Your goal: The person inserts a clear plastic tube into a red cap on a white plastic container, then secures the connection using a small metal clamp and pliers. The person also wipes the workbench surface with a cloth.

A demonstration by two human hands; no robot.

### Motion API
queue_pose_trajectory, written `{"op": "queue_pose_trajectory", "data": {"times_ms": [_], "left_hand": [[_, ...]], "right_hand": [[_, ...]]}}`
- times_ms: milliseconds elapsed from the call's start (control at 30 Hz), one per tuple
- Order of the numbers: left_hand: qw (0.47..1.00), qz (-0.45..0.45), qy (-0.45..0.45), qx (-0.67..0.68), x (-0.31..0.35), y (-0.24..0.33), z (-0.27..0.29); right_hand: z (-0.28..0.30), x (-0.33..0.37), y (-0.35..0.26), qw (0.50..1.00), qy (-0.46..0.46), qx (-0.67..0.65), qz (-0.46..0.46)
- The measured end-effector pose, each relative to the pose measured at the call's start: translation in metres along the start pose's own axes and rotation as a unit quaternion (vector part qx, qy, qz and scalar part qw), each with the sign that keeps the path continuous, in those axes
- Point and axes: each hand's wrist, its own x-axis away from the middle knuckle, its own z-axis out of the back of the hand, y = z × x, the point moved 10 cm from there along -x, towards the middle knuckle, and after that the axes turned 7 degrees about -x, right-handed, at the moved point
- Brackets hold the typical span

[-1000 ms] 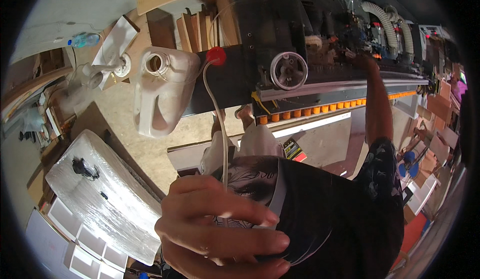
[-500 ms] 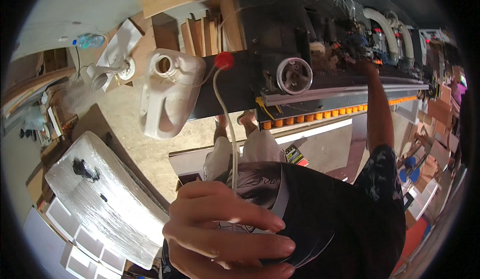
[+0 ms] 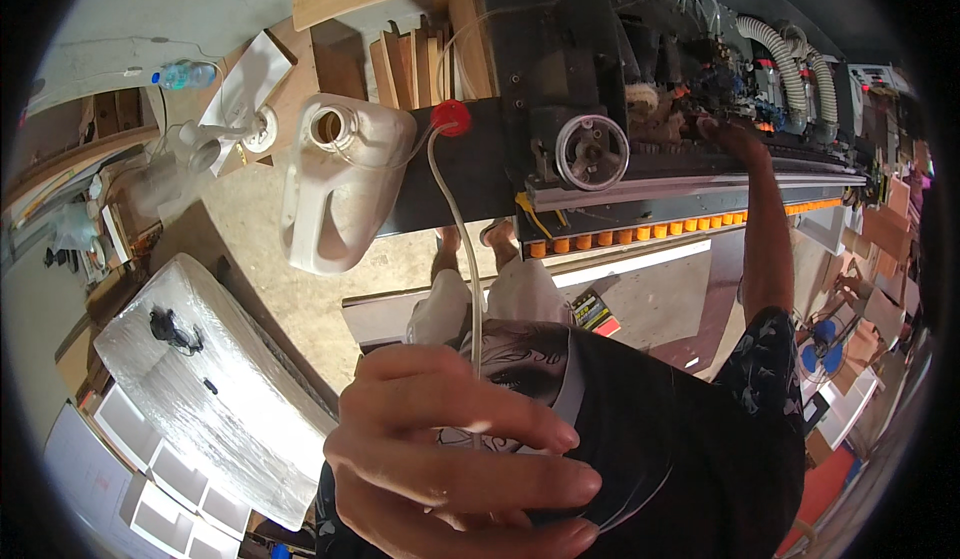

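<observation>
Close to the camera, my left hand (image 3: 440, 449) has its fingers curled around a clear flexible tube (image 3: 446, 199). The tube runs up to a red round cap (image 3: 450, 118) on a dark ledge. Beside that cap stands a white plastic jug (image 3: 345, 184) with its mouth uncovered; a thin line passes from the jug's neck toward the cap. My right arm stretches far forward, and my right hand (image 3: 738, 141) reaches into the dark workings of a long machine (image 3: 570, 79). Shadow and machine parts hide its fingers.
A silver handwheel (image 3: 592, 153) sits at the machine's near end, above a row of orange rollers (image 3: 660, 231). Ribbed hoses (image 3: 775, 49) rise at the far right. A plastic-wrapped bundle (image 3: 225, 389) lies at left. A small box (image 3: 597, 314) rests below the rollers.
The whole view has shifted slightly. My left hand keeps hold of the tube. My right hand stays inside the machine, its wrist turned a little.
</observation>
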Motion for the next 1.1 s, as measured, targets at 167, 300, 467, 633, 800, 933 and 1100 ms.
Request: {"op": "queue_pose_trajectory", "data": {"times_ms": [167, 300, 467, 633, 800, 933, 1100], "left_hand": [[0.999, -0.006, -0.033, 0.005, -0.005, -0.005, -0.008], [1.0, -0.003, -0.028, 0.013, -0.009, -0.003, -0.01], [1.0, -0.005, -0.008, 0.014, 0.001, -0.001, 0.001], [1.0, -0.023, 0.0, 0.012, 0.003, 0.001, -0.002], [1.0, -0.011, -0.009, -0.003, 0.003, 0.003, -0.003], [1.0, 0.015, -0.022, 0.004, 0.003, 0.003, 0.008], [0.997, 0.044, 0.036, -0.049, 0.012, 0.001, -0.004]], "right_hand": [[0.037, -0.005, -0.016, 0.944, -0.245, -0.062, -0.212], [-0.004, 0.01, -0.006, 0.972, -0.14, -0.011, -0.186], [-0.04, 0.002, 0.034, 0.982, -0.178, 0.007, -0.068], [-0.037, 0.008, 0.022, 0.98, -0.164, 0.094, -0.064], [0.024, -0.015, -0.022, 0.984, -0.038, -0.109, -0.137], [-0.071, 0.03, 0.061, 0.951, -0.269, 0.056, -0.141], [0.01, -0.042, -0.013, 0.988, -0.053, -0.03, -0.143]]}}
